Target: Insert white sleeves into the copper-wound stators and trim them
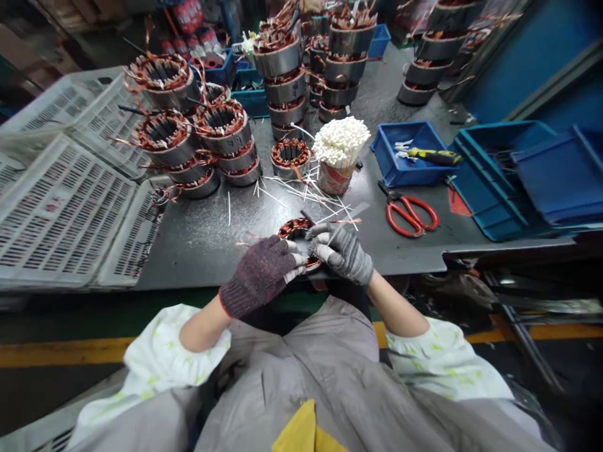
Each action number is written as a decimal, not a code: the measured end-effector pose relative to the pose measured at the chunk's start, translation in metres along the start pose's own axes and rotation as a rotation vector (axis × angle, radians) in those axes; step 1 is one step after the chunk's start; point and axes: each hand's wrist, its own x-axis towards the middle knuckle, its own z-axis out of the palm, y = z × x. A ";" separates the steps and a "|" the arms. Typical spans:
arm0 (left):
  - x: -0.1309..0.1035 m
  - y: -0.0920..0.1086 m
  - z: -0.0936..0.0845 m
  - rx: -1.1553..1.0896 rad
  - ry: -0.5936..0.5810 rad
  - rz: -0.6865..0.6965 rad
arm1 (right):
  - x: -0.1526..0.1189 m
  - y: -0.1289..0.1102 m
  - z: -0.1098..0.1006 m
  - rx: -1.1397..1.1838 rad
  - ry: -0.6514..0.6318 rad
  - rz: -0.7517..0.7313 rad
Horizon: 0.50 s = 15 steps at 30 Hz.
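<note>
At the front edge of the bench, a motor stator (294, 227) with copper windings sits between my two hands, largely covered by them. My left hand (264, 271), in a dark purple knit glove with pale fingertips, is closed on the stator's near left side. My right hand (346, 252), in a grey glove, has its fingers bent and pressed on the right side of the ring. Its fingertips are partly hidden, so whether it also pinches a wire is unclear. Beyond the stator, thin white sticks (325, 199) lie scattered near a tub (335, 179) packed with white-tipped sticks (343, 141).
Red-handled scissors (411, 215) lie to the right. Behind them a blue bin (400, 169) holds a yellow-black tool (433, 156), beside teal bins (490, 182). Stacked stators (226, 138) stand at left and back. White plastic crates (70, 213) flank the bench's left side.
</note>
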 end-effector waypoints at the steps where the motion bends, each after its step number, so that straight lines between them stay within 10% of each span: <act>1: 0.002 -0.006 0.001 -0.005 -0.003 0.066 | 0.008 0.006 -0.003 0.088 -0.057 -0.011; 5: 0.000 -0.013 0.009 0.012 0.095 0.224 | 0.034 0.022 -0.012 0.362 -0.222 0.030; 10: -0.013 0.009 0.014 0.136 0.205 -0.069 | 0.050 0.004 -0.047 0.234 -0.430 -0.142; 15: -0.016 0.027 0.025 0.095 0.235 -0.214 | 0.099 -0.026 -0.094 -0.087 0.079 -0.080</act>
